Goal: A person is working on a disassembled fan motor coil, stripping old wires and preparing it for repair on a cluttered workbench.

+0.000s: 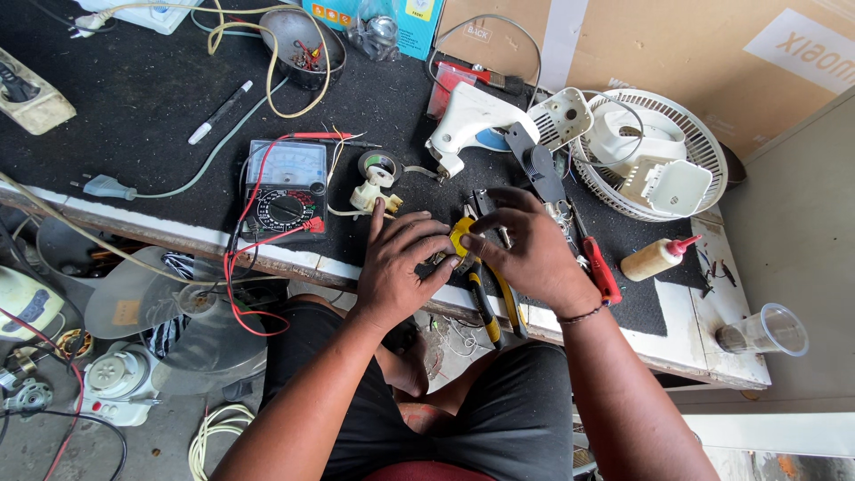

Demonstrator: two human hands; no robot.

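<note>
Two bare hands meet at the near edge of the tabletop (134,107), which is covered with a dark mat. Left hand (399,265): fingers curled, the grip closed on a small part whose kind cannot be told, since the fingertips hide most of it. Right hand (530,249): fingers bent down and pinched together against the yellow head of the pliers (485,298), the grip closed on it; the yellow-and-black handles run from under both hands toward the body and overhang the tabletop edge. The fingertips of the two hands touch or nearly touch over the same spot.

Just right of the right hand lies a red-handled screwdriver (598,267), partly under the wrist. Farther right lies a small glue bottle (657,258) with a red nozzle, on its side. Behind the hands rest a white plastic fan housing (476,120) and a round white fan grille (650,156) holding white casing parts. Left of the hands sits an analogue multimeter (285,185) with red leads trailing over the edge; between it and the hands stands a small white component (374,191) near a roll of tape (378,164). A clear plastic cup (764,330) lies at the far right corner.
</note>
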